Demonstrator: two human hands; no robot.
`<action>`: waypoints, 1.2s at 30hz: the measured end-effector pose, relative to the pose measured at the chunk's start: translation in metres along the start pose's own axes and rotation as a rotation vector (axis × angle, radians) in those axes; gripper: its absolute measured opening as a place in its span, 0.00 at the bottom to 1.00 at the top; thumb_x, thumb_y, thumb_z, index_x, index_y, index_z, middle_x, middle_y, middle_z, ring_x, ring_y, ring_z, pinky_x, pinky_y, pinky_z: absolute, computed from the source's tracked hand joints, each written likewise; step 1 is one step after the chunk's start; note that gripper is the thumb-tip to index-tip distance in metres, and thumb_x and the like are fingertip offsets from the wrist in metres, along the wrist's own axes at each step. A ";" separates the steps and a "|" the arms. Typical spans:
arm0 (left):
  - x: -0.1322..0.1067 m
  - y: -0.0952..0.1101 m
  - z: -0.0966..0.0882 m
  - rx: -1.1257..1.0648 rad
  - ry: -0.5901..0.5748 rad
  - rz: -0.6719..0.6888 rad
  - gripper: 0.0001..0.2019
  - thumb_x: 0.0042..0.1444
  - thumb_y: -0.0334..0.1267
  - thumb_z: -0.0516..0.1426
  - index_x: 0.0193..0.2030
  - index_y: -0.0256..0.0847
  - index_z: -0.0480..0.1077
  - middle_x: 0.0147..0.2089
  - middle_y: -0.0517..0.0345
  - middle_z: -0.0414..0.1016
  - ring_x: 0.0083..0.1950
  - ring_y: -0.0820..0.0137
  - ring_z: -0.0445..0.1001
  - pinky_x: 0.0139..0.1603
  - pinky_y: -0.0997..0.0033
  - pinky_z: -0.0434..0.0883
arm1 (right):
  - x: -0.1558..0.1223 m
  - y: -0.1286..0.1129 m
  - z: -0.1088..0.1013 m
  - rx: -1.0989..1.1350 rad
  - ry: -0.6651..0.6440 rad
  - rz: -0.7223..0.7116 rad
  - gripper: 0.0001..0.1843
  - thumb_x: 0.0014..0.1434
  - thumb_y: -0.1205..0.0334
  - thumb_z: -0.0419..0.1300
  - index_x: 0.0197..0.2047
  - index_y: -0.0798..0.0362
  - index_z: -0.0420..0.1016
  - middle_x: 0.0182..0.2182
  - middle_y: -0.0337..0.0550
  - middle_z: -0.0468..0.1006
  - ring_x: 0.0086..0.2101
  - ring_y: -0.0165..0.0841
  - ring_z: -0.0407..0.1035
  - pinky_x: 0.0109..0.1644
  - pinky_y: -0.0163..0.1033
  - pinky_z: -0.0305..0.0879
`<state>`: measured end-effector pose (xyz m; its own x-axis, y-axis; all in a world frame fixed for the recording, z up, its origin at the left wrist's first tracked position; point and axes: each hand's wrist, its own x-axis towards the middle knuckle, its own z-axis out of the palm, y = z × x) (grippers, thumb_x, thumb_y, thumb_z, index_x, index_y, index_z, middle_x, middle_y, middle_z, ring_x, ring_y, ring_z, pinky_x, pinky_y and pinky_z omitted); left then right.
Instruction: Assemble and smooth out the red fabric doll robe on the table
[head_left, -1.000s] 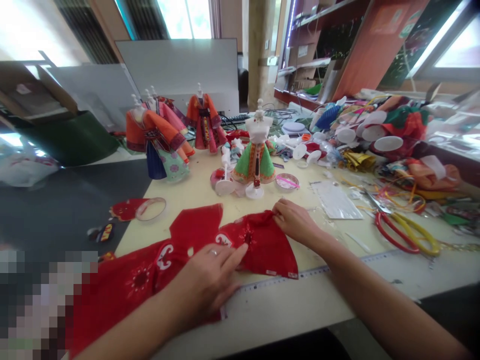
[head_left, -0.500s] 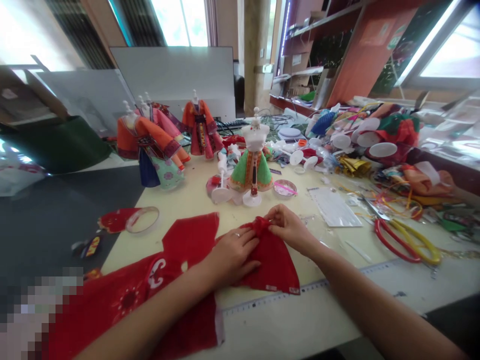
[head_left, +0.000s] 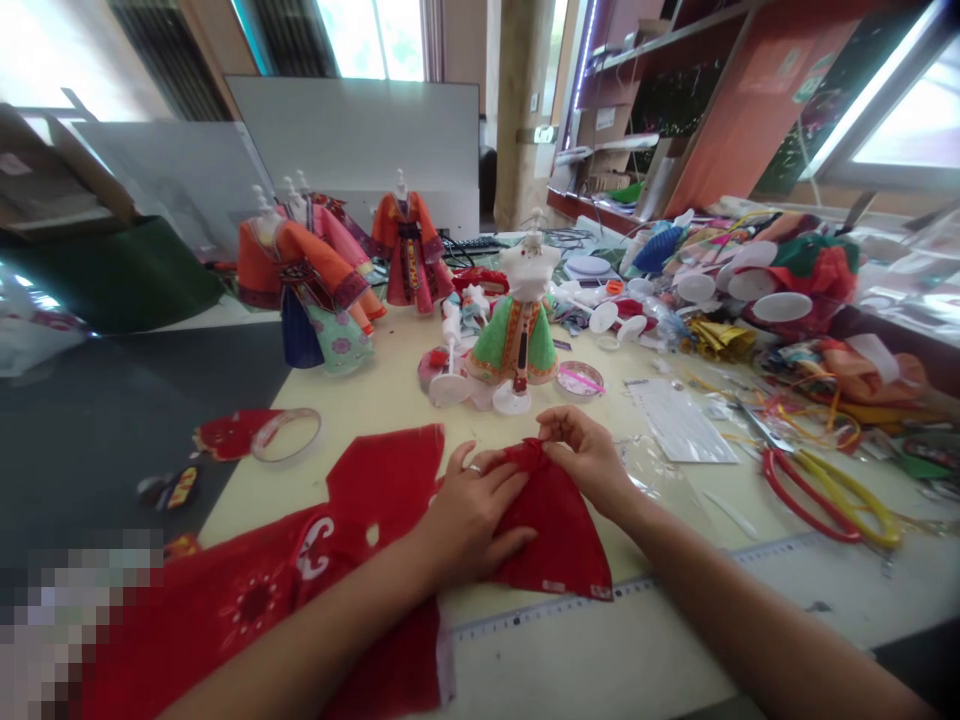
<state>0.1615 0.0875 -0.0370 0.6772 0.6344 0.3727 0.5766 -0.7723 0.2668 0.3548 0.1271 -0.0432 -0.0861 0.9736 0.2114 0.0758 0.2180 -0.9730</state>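
A fan-shaped piece of red cloth (head_left: 559, 530) lies on the table in front of me. My left hand (head_left: 480, 505), a ring on one finger, rests on its left part with the fingers spread. At the cloth's gathered top edge, my right hand (head_left: 581, 455) pinches the fabric between thumb and fingers; the fingertips partly cover the bunched spot. Larger red fabric (head_left: 390, 465) with embroidered patterns spreads under and beside my left forearm. A ruler (head_left: 540, 612) lies along the near side of the fan-shaped piece.
Scissors with red and yellow handles (head_left: 814, 500) lie at right, near a clear plastic packet (head_left: 686, 425). Beyond my hands stands a doll form in a green skirt (head_left: 491, 340). Dressed doll forms (head_left: 300, 265) are at back left. A tape roll (head_left: 286, 436) sits at the left edge.
The bunched top edge of the red cloth looks flatter. My left hand's fingers have lifted and spread slightly, while my right hand keeps its pinch. The whole view has shifted a little.
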 end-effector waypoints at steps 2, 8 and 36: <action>0.001 -0.001 -0.002 -0.022 0.108 -0.045 0.19 0.58 0.43 0.55 0.52 0.34 0.67 0.51 0.45 0.74 0.54 0.54 0.67 0.60 0.45 0.52 | -0.001 -0.002 -0.001 0.019 0.000 -0.015 0.12 0.47 0.69 0.59 0.38 0.51 0.69 0.29 0.36 0.71 0.32 0.30 0.66 0.39 0.38 0.63; 0.009 -0.010 -0.002 -0.213 0.325 -0.296 0.12 0.59 0.35 0.53 0.48 0.36 0.70 0.48 0.47 0.74 0.51 0.60 0.68 0.56 0.53 0.60 | -0.007 -0.012 0.000 0.117 -0.073 -0.018 0.09 0.49 0.67 0.59 0.36 0.51 0.68 0.28 0.35 0.69 0.30 0.28 0.65 0.33 0.35 0.61; 0.013 -0.001 -0.003 -0.310 0.314 -0.217 0.05 0.57 0.32 0.53 0.31 0.41 0.68 0.31 0.58 0.73 0.37 0.67 0.69 0.50 0.60 0.62 | -0.023 -0.030 0.015 -0.446 -0.151 -0.280 0.03 0.51 0.67 0.58 0.29 0.50 0.68 0.28 0.41 0.71 0.32 0.35 0.64 0.39 0.42 0.59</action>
<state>0.1678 0.0963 -0.0297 0.3586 0.7778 0.5162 0.4941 -0.6273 0.6020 0.3400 0.0970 -0.0203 -0.3028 0.8607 0.4092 0.4404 0.5071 -0.7409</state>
